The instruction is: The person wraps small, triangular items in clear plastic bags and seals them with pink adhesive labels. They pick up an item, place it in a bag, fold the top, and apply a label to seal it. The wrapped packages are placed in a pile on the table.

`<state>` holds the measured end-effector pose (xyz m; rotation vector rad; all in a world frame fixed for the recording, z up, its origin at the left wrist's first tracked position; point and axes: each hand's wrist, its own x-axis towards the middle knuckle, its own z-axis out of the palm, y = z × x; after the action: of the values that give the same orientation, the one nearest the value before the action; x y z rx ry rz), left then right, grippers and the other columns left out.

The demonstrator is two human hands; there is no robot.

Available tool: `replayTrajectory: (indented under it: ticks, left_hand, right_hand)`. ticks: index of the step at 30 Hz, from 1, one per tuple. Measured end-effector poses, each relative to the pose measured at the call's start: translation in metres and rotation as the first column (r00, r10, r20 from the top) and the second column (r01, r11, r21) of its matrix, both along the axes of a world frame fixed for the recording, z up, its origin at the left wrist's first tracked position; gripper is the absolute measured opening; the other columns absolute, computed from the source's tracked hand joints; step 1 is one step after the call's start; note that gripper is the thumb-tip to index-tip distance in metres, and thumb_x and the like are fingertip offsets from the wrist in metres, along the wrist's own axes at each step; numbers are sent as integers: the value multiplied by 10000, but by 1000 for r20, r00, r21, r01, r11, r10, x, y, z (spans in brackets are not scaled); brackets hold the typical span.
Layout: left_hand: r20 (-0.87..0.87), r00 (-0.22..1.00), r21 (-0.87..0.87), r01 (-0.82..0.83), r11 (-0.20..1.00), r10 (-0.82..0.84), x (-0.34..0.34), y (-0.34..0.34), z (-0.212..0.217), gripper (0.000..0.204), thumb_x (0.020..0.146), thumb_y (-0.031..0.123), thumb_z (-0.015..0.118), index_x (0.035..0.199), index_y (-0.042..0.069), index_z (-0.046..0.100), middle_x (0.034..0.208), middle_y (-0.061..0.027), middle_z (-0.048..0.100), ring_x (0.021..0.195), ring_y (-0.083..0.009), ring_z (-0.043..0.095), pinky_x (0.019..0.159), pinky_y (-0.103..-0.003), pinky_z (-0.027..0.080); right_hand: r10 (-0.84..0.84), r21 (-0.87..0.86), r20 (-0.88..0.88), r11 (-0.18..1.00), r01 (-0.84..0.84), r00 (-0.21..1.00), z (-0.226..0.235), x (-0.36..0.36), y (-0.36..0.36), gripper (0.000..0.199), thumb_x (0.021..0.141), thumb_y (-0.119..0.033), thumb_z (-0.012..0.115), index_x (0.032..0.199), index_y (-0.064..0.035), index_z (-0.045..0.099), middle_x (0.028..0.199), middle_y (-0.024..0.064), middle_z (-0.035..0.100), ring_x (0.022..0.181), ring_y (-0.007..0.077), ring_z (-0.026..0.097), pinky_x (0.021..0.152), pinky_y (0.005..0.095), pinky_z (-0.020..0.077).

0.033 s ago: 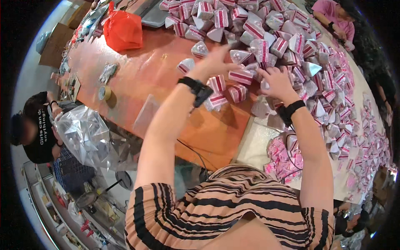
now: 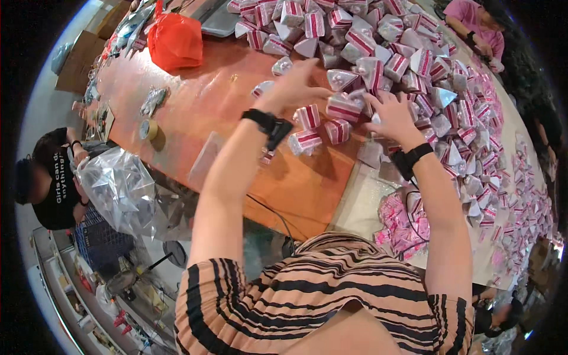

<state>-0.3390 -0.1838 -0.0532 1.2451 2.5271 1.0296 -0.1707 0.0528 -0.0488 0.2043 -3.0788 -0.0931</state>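
Note:
My left hand hovers over the orange tabletop with its fingers apart and nothing in them. Its fingertips point at a wrapped cake-slice-shaped wedge, white with a dark red stripe. On the other side of that wedge is my right hand, fingers spread; whether it touches the wedge I cannot tell. Nearer to me lie a striped wedge, another wedge and a third wedge. Beyond both hands a large heap of the same wedges spreads far and right. Another wedge is partly hidden by my left hand.
A red plastic bag and a tape roll sit on the table's left part. Pink packets lie by my right forearm. A person holds a big clear bag at left; another person is at far right.
My left hand has drawn slightly left, away from the wedge between my hands. That wedge and the nearest loose one have shifted a little. My right hand is almost unmoved.

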Motion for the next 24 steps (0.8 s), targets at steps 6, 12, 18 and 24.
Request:
replayTrajectory:
  ticks: [6,12,18,24]
  left_hand:
    - [-3,995,-750,62,659,-97,23,-109,22,841,550,448,814,1197,22,486,1216,-203,519,1072,-362,547,876,-437,465]
    - [41,976,-811,157,563,-214,68,-135,-8,722,581,221,807,1207,74,478,1155,-178,536,1026,-372,550,887,-450,454]
    - [120,960,-699,262,665,-253,50,-146,-45,541,560,226,811,1030,50,610,1063,-167,571,990,-340,577,837,-426,486]
    - [159,987,-225,40,974,-4,23,-132,-16,545,618,224,809,1073,10,599,1077,-143,608,979,-265,589,835,-359,489]
  right_hand:
    - [404,-156,-117,895,-419,907,43,-15,-122,777,538,-492,786,1227,-234,534,1292,113,445,1232,330,377,929,554,335]
    - [314,77,66,945,-319,947,-17,-36,-160,650,497,-464,805,1063,-176,665,1272,81,450,1200,311,386,847,500,397]
    - [254,-51,142,967,-249,957,-28,-27,-115,617,480,-395,809,965,-45,660,1237,81,453,1142,285,410,822,439,417]
    - [133,-234,-149,958,-165,980,3,12,-55,658,453,-360,807,1025,-85,631,1295,117,418,1190,317,380,869,484,403]
